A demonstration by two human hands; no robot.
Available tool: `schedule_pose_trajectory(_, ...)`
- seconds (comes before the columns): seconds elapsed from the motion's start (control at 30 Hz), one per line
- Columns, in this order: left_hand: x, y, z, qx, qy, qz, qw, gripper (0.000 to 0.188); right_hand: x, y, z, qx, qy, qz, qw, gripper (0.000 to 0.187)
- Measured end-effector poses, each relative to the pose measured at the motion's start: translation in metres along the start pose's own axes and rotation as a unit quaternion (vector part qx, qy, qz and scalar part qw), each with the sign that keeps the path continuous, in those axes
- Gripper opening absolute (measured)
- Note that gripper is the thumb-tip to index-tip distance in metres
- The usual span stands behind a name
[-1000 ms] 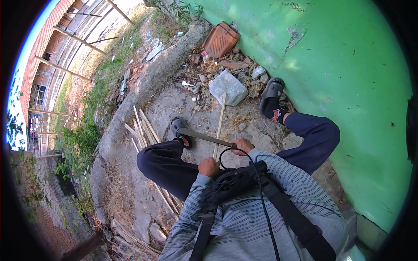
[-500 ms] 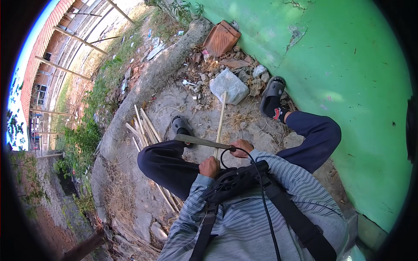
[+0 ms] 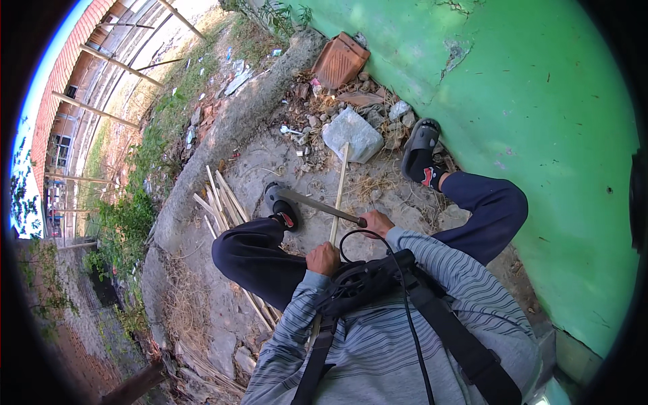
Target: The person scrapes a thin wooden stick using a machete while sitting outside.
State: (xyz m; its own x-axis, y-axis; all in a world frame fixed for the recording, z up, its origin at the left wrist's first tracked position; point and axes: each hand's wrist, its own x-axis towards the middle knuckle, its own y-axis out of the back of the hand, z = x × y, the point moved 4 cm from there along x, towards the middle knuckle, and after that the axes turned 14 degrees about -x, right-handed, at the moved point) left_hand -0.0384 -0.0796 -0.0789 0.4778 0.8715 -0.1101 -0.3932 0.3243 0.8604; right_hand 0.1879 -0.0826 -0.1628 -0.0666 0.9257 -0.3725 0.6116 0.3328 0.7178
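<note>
Where stick (image 3: 341, 182) ends, pale stone (image 3: 358, 130) sits (rubble (image 3: 314, 121) around).

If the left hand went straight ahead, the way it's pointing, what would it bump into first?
Probably the knife: its blade crosses ahead, over the stick that the left hand grips. The blade may sit higher than the hand, though; depth is hard to tell.

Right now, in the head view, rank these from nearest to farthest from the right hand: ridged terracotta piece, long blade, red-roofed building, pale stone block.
1. Long blade: held in the right hand, pointing left.
2. Pale stone block: on the ground ahead.
3. Ridged terracotta piece: beyond the block, near the green wall.
4. Red-roofed building: far off, upper left.
</note>
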Motion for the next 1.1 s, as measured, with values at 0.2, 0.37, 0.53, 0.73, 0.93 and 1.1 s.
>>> schedule_pose_trajectory(0.2, 0.007, 0.018, 0.017, 0.016, 0.008, 0.003, 1.000, 0.020, -0.007, 0.004, -0.006, -0.002, 0.037, 0.012, 0.999, 0.031)
schedule_pose_trajectory(0.37, 0.014, 0.021, 0.019, -0.013, 0.061, -0.052, 0.997, 0.024, 0.010, 0.012, 0.006, 0.039, -0.047, 0.021, 0.998, 0.033)
schedule_pose_trajectory(0.53, 0.018, 0.033, 0.022, -0.033, 0.101, -0.089, 0.990, 0.028, 0.002, 0.010, -0.007, 0.028, 0.080, -0.025, 0.996, 0.032)
schedule_pose_trajectory(0.73, 0.024, 0.035, 0.012, -0.065, 0.135, -0.115, 0.982, 0.036, 0.002, 0.002, -0.014, -0.014, 0.047, 0.002, 0.999, 0.024)
schedule_pose_trajectory(0.93, 0.028, 0.025, -0.007, -0.149, 0.152, -0.158, 0.964, 0.042, -0.009, 0.016, -0.034, 0.013, 0.067, 0.026, 0.997, 0.020)
schedule_pose_trajectory(1.1, 0.028, 0.018, -0.008, -0.158, 0.138, -0.135, 0.968, 0.038, -0.010, 0.005, -0.032, 0.011, 0.088, 0.023, 0.996, 0.019)
